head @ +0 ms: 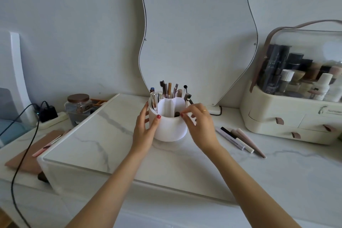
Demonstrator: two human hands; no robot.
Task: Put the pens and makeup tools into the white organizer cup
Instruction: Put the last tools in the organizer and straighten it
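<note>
a: both grips are at the white organizer cup (170, 126). left hand (146, 127) lies against its left wall, fingers fairly straight, thumb on the front near the rim.

b: and the right hand (200, 126)?

a: fingers curled, tips pinching a small dark-tipped tool (177, 114) at the rim of the front compartment. its long axis runs roughly upright, dark end up, the rest hidden inside the cup.

b: where does the cup sit?

a: upright on the marble table (129, 153), in front of the wavy mirror (196, 33), between the two hands. its back compartments hold pens and brushes (169, 89) standing on end, tips pointing up.

b: anything outside it?

a: four loose pens (238, 139) lie flat on the table just right of the right hand, side by side, long axes running from near the cup towards the lower right. further right stands a cream cosmetics case (288, 116) with a clear lid.
</note>
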